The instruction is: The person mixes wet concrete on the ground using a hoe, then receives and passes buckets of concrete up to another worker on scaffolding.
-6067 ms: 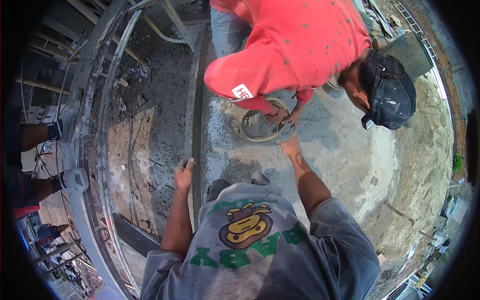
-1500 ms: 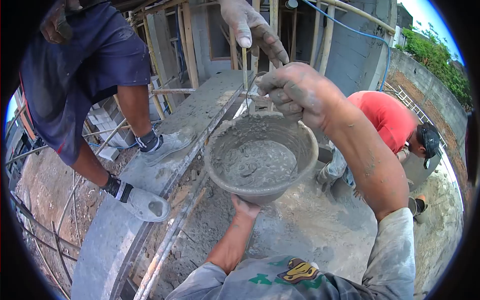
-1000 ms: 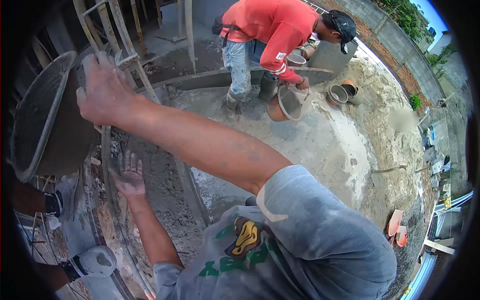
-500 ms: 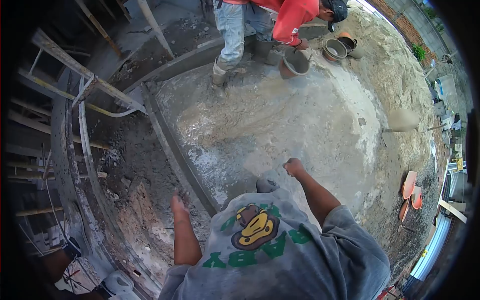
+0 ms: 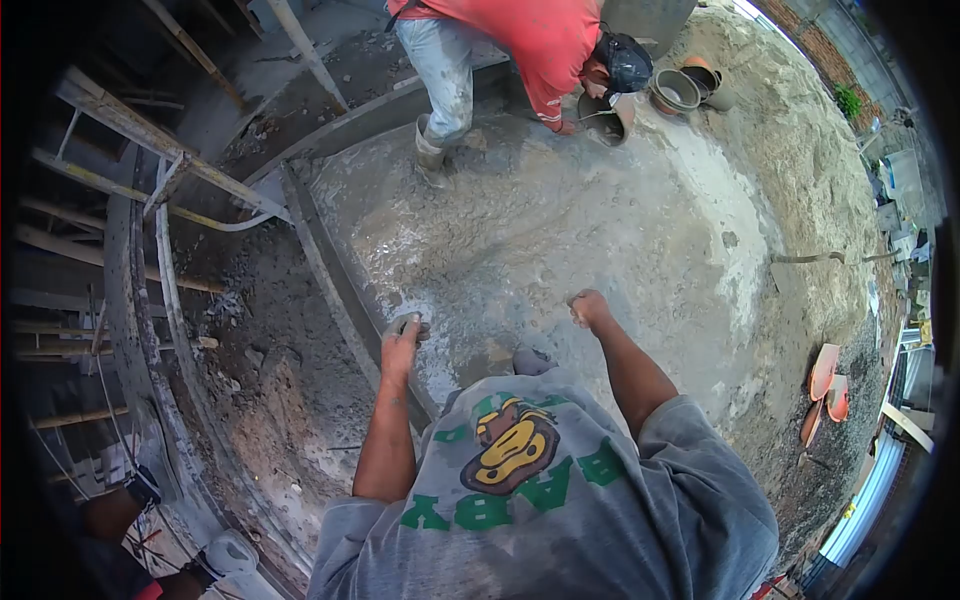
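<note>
Where the concrete curb point(image 5: 323, 255) approaches its near end, the left hand point(image 5: 401, 346) is positioned just to the right, fingers parted. The right hand point(image 5: 591, 309) is positioned farther right of the curb, fingers loosely curled; whether it grips anything cannot be determined. Both hands appear over the concrete slab point(image 5: 490, 235), which extends directly right of the curb; clearance above the surface cannot be determined. Slab surface: grey, rough and damp-looking, with tan patches toward the middle, a whitish patch beside the curb near the left hand, and a broad pale streak on the side away from the curb. Well to the right of the curb's far end, a co-worker point(image 5: 535, 38) in a red top bends low, one hand beside a tilted bucket point(image 5: 625, 115). Its interior is dark; contents cannot be determined. Next to it, farther from the curb, are a second bucket point(image 5: 676, 91) with a pale grey interior and a third bucket point(image 5: 703, 70) with an orange wall; contents of both are indistinct.
</note>
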Available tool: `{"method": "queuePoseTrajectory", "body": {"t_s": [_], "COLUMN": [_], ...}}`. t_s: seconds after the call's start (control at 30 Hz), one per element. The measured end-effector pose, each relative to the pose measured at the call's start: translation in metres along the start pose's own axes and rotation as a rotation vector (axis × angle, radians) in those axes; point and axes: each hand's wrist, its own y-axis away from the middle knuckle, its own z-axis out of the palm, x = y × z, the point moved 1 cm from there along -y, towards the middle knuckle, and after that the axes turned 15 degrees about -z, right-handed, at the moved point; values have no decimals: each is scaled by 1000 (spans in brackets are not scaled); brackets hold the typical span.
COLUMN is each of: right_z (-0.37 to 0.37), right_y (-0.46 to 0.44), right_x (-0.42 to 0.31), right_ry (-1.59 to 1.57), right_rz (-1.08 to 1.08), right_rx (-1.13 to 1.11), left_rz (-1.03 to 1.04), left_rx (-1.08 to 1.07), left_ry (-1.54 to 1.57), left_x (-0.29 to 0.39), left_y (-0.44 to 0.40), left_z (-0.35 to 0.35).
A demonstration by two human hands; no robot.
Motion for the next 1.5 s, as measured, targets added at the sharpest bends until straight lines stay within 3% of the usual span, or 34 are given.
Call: {"method": "queuePoseTrajectory", "body": {"t_s": [0.23, 0.4, 0.5, 0.6, 0.7, 0.77, 0.83, 0.9, 1.07, 1.17, 1.23, 1.3, 1.33, 1.43, 1.5], "right_z": [61, 119, 140, 147, 143, 142, 138, 124, 140, 193, 222, 227, 218, 181, 167], "right_y": [21, 46, 72, 63, 36, -6, -43, -50, -111, -146, -111, -46, -17, 45, 77], "right_x": [-41, -67, -107, -112, -105, -99, -109, -174, -295, -318, -353, -415, -443, -530, -576], "right_ry": [-246, -540, -558, -598, -163, 52, 164, 170, 133, -347, -735, -774, -792, -572, -738], "right_rz": [75, 140, 142, 127, -79, -125, -205, -330, -295, -491, -476, -502, -521, -853, -722], "right_rx": [-77, -137, -45, -132, -101, -147, -58, 157, 101, -109, -310, -265, -242, -191, -330], "left_rz": [-283, -311, -300, -291, -338, -366, -371, -346, -280, -272, -304, -366, -391, -387, -331], "left_rx": [228, 283, 290, 306, 314, 290, 287, 301, 402, 409, 500, 517, 465, 267, 133], "left_ry": [377, 516, 553, 616, 639, 602, 533, 506, 435, 296, 270, 360, 513, 851, 974], "left_x": [-96, -150, -180, -172, -169, -165, -146, -127, -90, -80, -124, -135, -130, -99, -78], "left_y": [29, 57, 78, 86, 86, 75, 69, 57, 44, 33, 0, -14, -6, 9, 7], "left_z": [-114, -178, -202, -210, -200, -188, -175, -163, -135, -123, -126, -122, -115, -108, -112]}}
